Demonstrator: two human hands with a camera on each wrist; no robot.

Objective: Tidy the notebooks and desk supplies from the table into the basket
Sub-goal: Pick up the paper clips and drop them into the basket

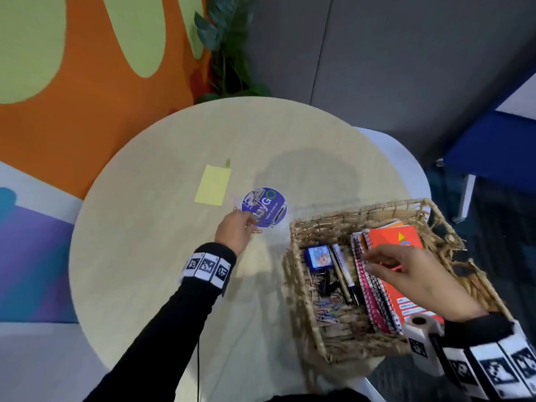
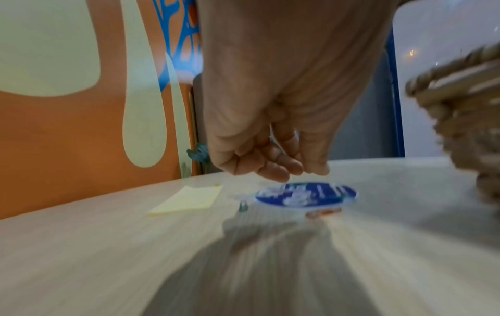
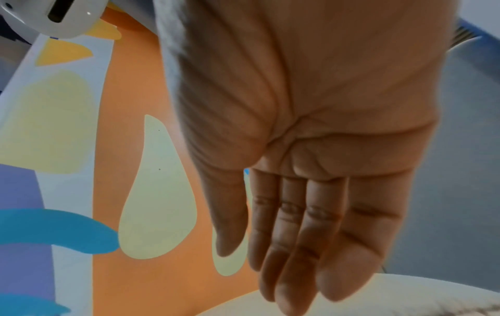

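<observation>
A round blue sticker (image 1: 264, 207) lies mid-table with several coloured paper clips (image 1: 256, 231) on and beside it. My left hand (image 1: 251, 220) hovers at its near-left edge with fingers curled down toward the thumb; the left wrist view shows the left hand (image 2: 295, 171) just above the sticker (image 2: 305, 194), too blurred to show a clip between the fingers. A yellow sticky pad (image 1: 213, 185) lies farther left. The wicker basket (image 1: 359, 211) holds an orange notebook (image 1: 397, 242), a pink spiral notebook (image 1: 368, 291), pens (image 1: 345, 274) and clips. My right hand (image 1: 367, 261) floats over it, fingers straight and empty.
A yellow clip (image 1: 228, 163) lies just past the sticky pad. A small blue box (image 1: 319, 258) and black binder clips (image 1: 327, 284) sit in the basket's left part. A plant (image 1: 229, 47) stands behind the round table (image 1: 145, 227); the basket sits at its right edge.
</observation>
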